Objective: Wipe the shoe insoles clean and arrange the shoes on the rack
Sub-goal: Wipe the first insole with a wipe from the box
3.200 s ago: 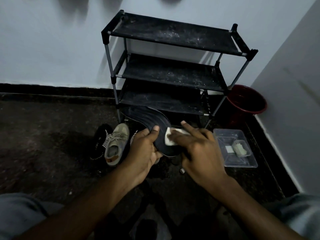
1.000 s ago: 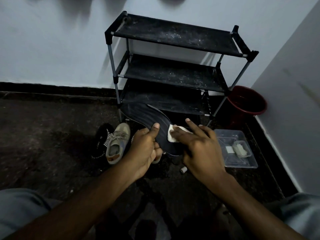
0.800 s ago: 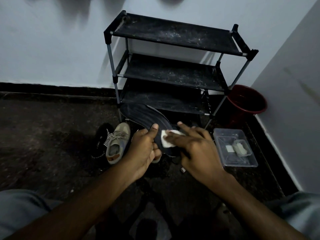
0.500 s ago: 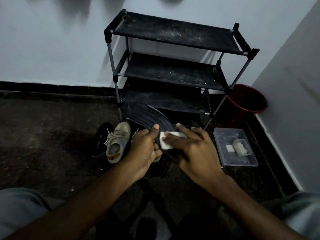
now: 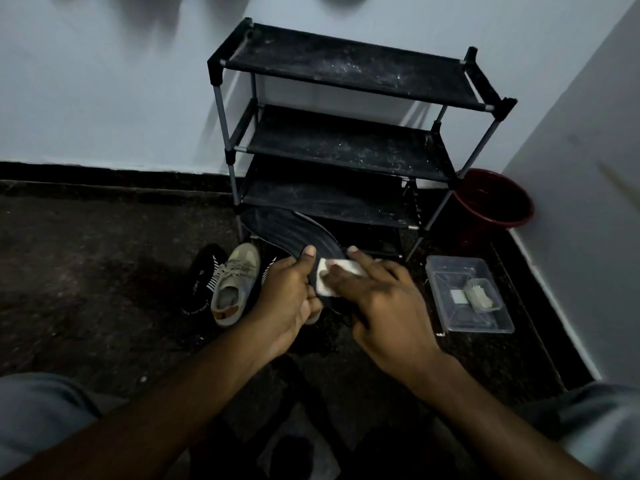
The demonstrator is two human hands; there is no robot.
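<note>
My left hand grips the near end of a long dark insole, which slants up and away to the left in front of the black three-tier shoe rack. My right hand presses a small white wipe flat on the insole with its fingers, right beside my left thumb. On the floor to the left lie a beige lace-up sneaker and a black shoe with white stripes. The rack's shelves are dusty and hold no shoes.
A clear plastic tray with small pale items sits on the floor at the right. A dark red bucket stands in the corner behind it. Walls close in at the back and right. My knees frame the bottom edge.
My right hand has slid the white wipe leftward along the insole, toward my left thumb. My left hand has kept its hold on the insole nearly still.
</note>
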